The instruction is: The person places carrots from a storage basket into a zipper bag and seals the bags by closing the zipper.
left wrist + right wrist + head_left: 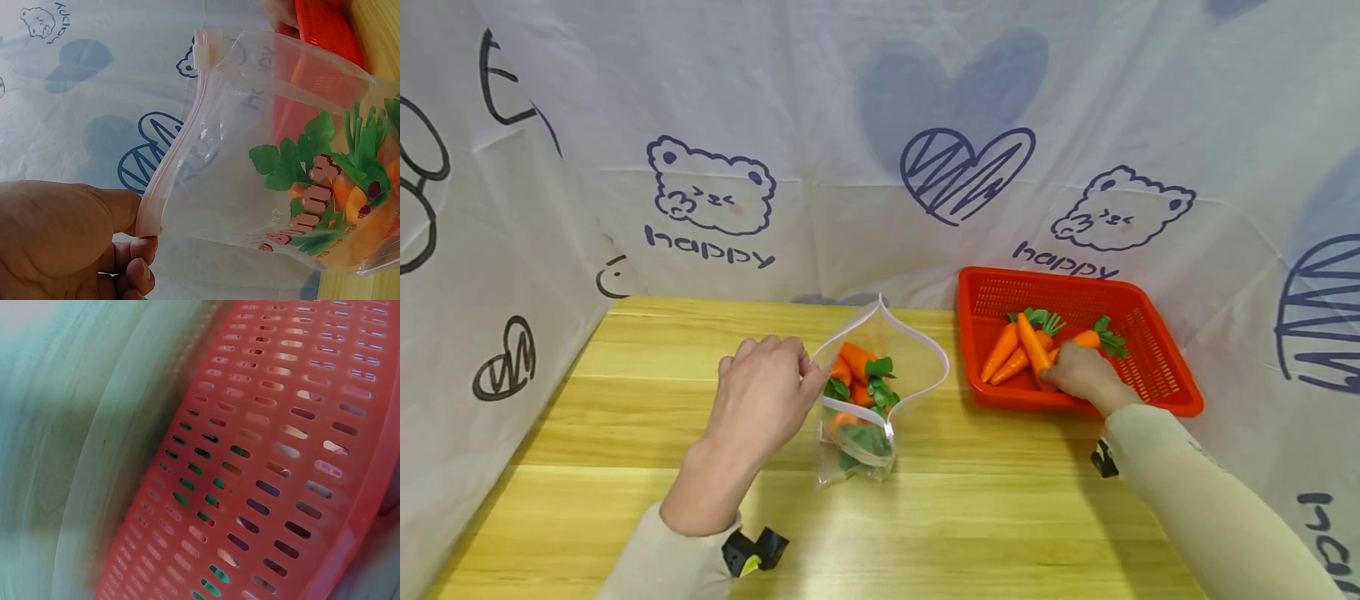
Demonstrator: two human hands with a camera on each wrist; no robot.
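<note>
Pale wooden counter (625, 400) stretching beneath everything, white cloth backdrop (850, 100) with bears and hearts hanging behind.

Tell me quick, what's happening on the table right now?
Left hand pinches zip bag rim, mouth open. Right hand grips a carrot in red basket. Nothing between basket and bag.

Left hand (760, 396) is raised above the middle of the tabletop, back toward the camera, thumb and curled fingers (134, 275) pinched together; forearm runs back to the near edge, sleeved to the wrist. Right hand (1082, 373) is extended toward the far right, knuckles up, fingers curled downward; the forearm is sleeved.
</note>
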